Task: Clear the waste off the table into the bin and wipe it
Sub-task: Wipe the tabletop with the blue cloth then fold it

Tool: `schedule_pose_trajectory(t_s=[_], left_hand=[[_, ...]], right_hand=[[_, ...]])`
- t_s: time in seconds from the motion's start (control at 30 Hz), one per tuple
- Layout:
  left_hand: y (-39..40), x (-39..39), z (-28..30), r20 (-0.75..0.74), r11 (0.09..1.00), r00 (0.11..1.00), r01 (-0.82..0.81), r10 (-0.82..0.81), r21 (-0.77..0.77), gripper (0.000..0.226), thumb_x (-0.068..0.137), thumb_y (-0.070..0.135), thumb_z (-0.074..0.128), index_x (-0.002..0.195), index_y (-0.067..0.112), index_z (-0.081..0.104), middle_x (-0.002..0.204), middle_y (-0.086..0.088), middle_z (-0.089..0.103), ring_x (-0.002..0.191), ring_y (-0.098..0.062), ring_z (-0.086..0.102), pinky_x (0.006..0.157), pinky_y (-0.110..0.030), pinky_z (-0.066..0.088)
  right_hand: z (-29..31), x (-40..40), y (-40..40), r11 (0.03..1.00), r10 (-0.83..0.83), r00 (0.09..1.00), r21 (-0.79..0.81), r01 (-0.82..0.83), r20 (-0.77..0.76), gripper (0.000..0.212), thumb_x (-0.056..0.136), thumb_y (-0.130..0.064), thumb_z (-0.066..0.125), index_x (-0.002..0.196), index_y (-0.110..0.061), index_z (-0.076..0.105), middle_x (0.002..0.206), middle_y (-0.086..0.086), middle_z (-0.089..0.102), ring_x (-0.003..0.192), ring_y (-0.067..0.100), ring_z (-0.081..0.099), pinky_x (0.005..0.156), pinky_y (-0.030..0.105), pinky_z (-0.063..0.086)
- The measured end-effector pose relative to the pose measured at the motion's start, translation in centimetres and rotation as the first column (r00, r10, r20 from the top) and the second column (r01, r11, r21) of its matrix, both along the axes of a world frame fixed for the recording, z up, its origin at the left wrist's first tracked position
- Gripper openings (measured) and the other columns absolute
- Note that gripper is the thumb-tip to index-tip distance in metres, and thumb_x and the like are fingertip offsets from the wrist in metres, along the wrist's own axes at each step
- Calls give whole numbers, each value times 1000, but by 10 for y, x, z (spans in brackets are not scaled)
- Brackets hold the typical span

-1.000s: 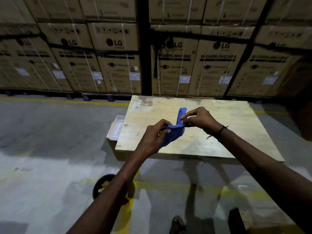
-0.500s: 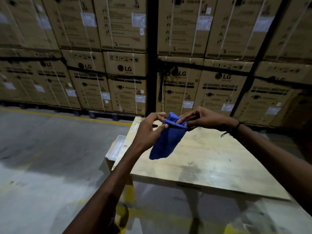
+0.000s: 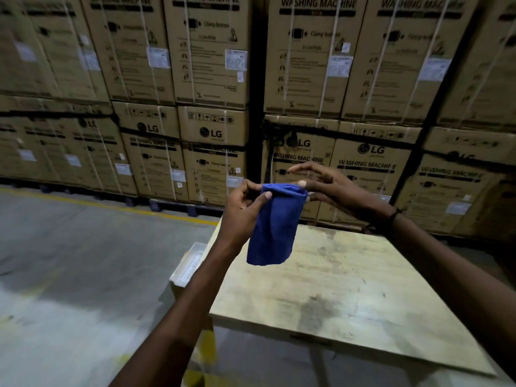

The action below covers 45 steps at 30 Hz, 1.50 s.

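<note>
1. Blue cloth [image 3: 272, 227]: folded, held in the air above the far-left part of the wooden table [image 3: 349, 289], clear of its surface. Long axis runs roughly vertical; folded top edge up at the fingers, free end hangs down toward the tabletop.
2. L hand [image 3: 240, 210]: fingers and thumb curled round the cloth's upper-left edge, thumb pressed on the front face. It carries the cloth's weight, in my judgement.
3. R hand [image 3: 329, 188]: thumb rests on the cloth's top-right edge; the other fingers stretch out nearly straight above and past it, toward the left. Whether any finger pinches from behind: cannot tell.
4. Key relation: the cloth lies below and between both hands, top fold level with the fingertips; L hand is nearer its body, R hand only at the upper rim. Judged next move: lower the cloth onto the table to wipe, likely w/ one hand taking it.
5. No waste visible on the tabletop shown; the bin is not in view.
6. White tray [image 3: 190, 265]: sits just beside the table's left edge, lower down.
7. Legible print on the stacked cartons [image 3: 212, 127] behind: "LG", "WASHING MACHINE", "Clamp Instr…", "CAUTION". Small white labels: too blurred to read.
</note>
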State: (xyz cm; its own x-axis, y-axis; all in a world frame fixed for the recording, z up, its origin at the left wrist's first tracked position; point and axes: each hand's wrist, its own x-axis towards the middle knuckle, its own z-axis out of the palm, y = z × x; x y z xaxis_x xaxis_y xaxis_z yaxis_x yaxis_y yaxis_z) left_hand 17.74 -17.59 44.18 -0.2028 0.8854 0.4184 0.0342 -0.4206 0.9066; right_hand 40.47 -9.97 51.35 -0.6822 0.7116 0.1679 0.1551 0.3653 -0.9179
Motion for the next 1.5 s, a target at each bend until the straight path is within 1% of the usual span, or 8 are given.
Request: schedule_pose_trajectory(t_s=[0.13,0.37,0.53,0.7,0.87,1.03,1.13,1.5], left_hand=[[5,3,10,86,1000,996,-12,12,-6,13,99,9,70,93,17,62,100,-8,73,98,-19,70,92,-48,57],[5,-6,9,56,989,994,101,-96,-105,44,89,25,79,125,9,58,125,-8,73,116,-19,71,99,-40,59],[1,-17,-9,-7,954,981,185,-192,-236,51,92,34,79,136,19,58,128,-3,73,117,-23,72,101,-51,59],[-2,-19,-18,21,969,992,128,-127,-212,37,97,28,74,131,23,62,128,0,74,116,-23,73,101,-55,58],[-1,-17,-20,71,989,997,-12,23,-150,33,96,19,76,125,26,61,128,-3,73,114,-24,73,94,-45,62],[-4,-23,-23,152,998,987,-41,49,-53,56,95,16,77,140,36,49,140,-4,66,121,-23,71,92,-48,62],[-7,-33,-25,13,999,999,-51,51,11,68,98,17,75,149,48,42,153,5,55,130,-19,65,95,-47,61],[-34,-92,-38,-431,1000,902,-24,17,-11,69,101,14,69,160,35,40,158,10,42,145,-5,44,108,-29,51]], right_hand=[[-23,-8,-2,998,-60,998,33,61,-34,60,85,-23,85,138,-22,58,128,-1,73,121,18,69,99,36,58],[-42,-31,5,984,-152,971,61,166,-185,31,88,-10,80,118,-9,73,115,6,76,106,19,74,80,31,61],[-39,-41,10,976,-194,953,49,211,-232,28,91,-9,77,118,-9,72,108,2,78,100,15,75,74,25,60],[-41,-55,18,922,-358,879,26,385,-316,41,84,-19,86,116,-20,60,103,14,78,94,28,77,78,49,64],[-47,-63,9,953,-296,882,-46,300,-367,46,91,-19,80,121,-27,47,126,18,68,112,34,72,84,49,63],[-65,-70,-6,985,-139,955,64,161,-262,52,89,-10,81,134,-27,60,147,-1,56,124,25,67,92,49,62],[-74,-75,-11,984,-106,973,122,133,-204,69,87,-9,83,147,-30,56,153,-12,50,132,18,61,95,44,61],[-80,-104,-19,988,-46,999,150,43,20,102,81,-5,85,157,-50,33,162,-22,37,141,12,52,105,51,55]])
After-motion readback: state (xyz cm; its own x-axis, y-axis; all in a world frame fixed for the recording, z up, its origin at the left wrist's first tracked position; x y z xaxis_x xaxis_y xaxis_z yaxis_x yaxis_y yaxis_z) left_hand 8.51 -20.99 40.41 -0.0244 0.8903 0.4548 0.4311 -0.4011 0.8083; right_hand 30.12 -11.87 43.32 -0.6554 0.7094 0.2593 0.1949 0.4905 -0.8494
